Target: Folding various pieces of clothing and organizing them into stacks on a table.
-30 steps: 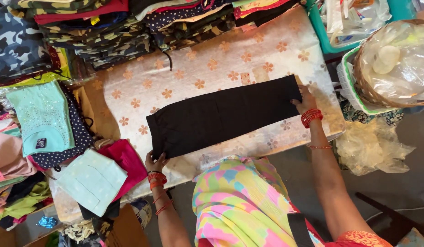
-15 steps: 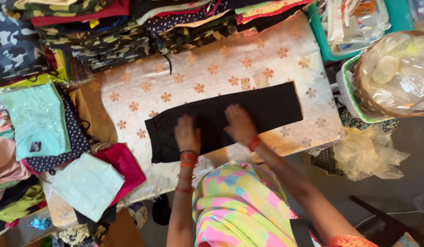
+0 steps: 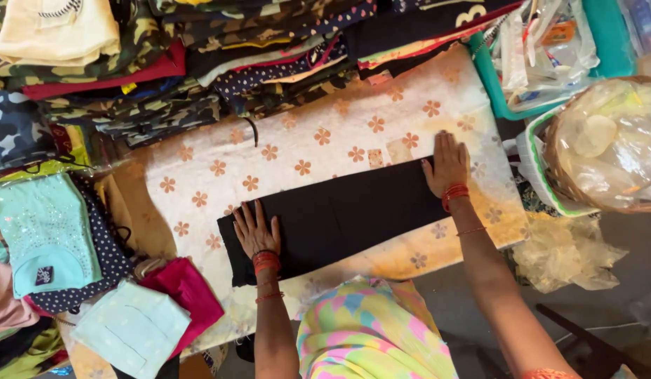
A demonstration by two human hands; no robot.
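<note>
Two hands flat on the black cloth, one at each end. Half a second back they sat close together near the middle; now I see them well apart, so the palms have swept outward along the length.

Left hand: fingers spread, palm down, pressed on the near-left end of the cloth. Pinching nothing.
Right hand: fingers together and extended, palm down on the far-right end, fingertips running just past the cloth edge onto the floral sheet. Pinching nothing either.

Cloth lies as a long folded strip, slanted across the sheet, flat, corners down. It looks smoother and slightly more stretched than in the earlier shot. My read: this is a smoothing pass, with the strip pressed flat end to end.

Around it: camouflage and patterned garment stacks along the far edge, a mint top and a magenta piece off to the left, a basket with clear plastic bags to the right. None touch the cloth.
</note>
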